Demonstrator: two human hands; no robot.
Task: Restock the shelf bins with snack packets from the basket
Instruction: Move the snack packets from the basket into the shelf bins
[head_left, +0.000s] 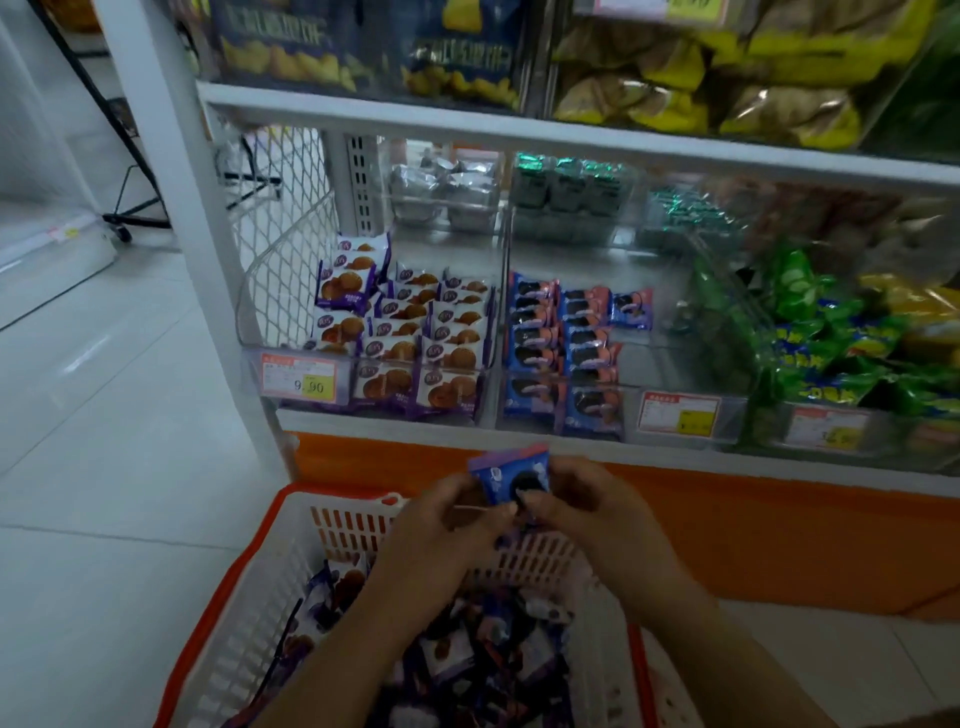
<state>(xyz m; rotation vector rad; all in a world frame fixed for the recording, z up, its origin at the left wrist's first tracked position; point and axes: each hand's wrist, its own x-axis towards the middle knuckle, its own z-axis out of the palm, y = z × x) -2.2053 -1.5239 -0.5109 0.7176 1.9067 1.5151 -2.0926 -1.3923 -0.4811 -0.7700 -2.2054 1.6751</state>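
Currently, fingers of the left hand (447, 522) and right hand (584, 512) pinch 1 blue sandwich-biscuit packet (511, 478) above the basket (270, 597) far rim. The middle shelf bin (672, 358) is partly filled, with its right side bare. Many loose packets (467, 654) remain in the basket, so restocking is judged roughly midway.

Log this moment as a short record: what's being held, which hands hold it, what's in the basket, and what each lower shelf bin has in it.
held item: small blue packet picturing a dark round biscuit, above the basket
left hand: pinches the packet's left side
right hand: pinches its right side
basket: white slotted plastic basket with orange rim, holding loose mixed packets
left bin: purple-and-white biscuit packets
middle bin: blue-and-pink packets, same look as the held one
right bin: green packets
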